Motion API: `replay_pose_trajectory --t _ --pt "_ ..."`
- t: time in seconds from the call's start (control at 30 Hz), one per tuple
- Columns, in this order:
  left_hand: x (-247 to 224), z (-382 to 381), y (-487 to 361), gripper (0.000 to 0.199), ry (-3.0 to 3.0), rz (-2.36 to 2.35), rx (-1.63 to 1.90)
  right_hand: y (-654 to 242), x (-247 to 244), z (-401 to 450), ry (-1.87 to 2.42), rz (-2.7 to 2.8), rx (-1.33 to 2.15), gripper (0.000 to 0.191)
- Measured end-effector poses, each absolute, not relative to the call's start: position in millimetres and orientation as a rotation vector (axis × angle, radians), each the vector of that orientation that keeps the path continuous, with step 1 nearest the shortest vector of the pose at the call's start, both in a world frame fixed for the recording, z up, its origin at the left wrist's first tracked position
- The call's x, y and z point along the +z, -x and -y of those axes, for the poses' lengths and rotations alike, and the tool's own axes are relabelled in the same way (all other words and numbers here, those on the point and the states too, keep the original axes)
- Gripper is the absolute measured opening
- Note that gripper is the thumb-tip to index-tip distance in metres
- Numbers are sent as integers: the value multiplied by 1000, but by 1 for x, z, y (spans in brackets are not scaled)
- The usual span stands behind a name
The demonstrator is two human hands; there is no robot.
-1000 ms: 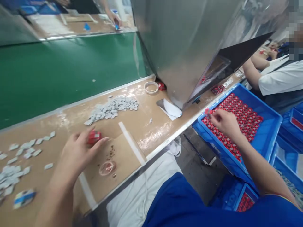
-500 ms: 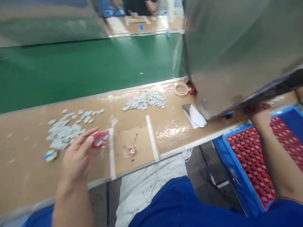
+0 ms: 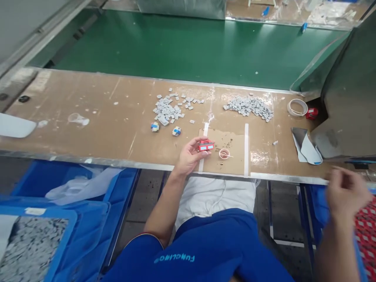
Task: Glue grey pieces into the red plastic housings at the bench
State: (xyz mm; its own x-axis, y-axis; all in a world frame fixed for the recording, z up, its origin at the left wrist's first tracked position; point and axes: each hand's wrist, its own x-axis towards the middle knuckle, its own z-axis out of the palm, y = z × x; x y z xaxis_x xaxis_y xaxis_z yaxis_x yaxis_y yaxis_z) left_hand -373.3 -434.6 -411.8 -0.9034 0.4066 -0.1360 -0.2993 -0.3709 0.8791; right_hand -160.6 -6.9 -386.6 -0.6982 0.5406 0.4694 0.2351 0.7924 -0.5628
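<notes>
My left hand (image 3: pixel 189 156) pinches a small red toy vehicle part (image 3: pixel 206 146) with pale blue windows, above the left tape strip of a bare cardboard patch. Close by on that patch sits a small round cup (image 3: pixel 224 153) with a thin stick across it. My right hand (image 3: pixel 348 192) is slightly blurred at the table's front edge on the right; its fingers are curled together, and what they hold, if anything, I cannot make out. Beyond my left hand lie loose grey tiles (image 3: pixel 167 109) and two small wads with blue bands (image 3: pixel 176 131).
Another grey tile pile (image 3: pixel 249 106) lies right of centre. At the right are a tape roll (image 3: pixel 297 107), a red piece (image 3: pixel 311 113) and a metal box (image 3: pixel 349 117). A green belt (image 3: pixel 188 51) runs behind. Blue crates flank me, with grey pieces (image 3: pixel 35 243) and red parts (image 3: pixel 367 231).
The view has swung left. My right hand has come away from beneath the metal box's edge, back toward me. My left hand still grips the red toy part, now nearer the cup.
</notes>
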Motion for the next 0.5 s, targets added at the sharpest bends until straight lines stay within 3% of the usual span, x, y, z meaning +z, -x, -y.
replay_pose_trajectory --t 0.07,0.23,0.33,0.5 --pt "-423 438 367 56 -197 -1426 2298 189 -403 80 466 2458 716 30" --pt "-440 448 355 51 -311 -1473 2303 259 -415 199 -22 2553 1224 30" --pt "-439 452 353 44 -344 -1559 2254 279 -407 219 -108 2500 1226 13" --pt "-437 454 350 45 -346 -1647 2135 294 -401 221 -178 2381 1075 9"
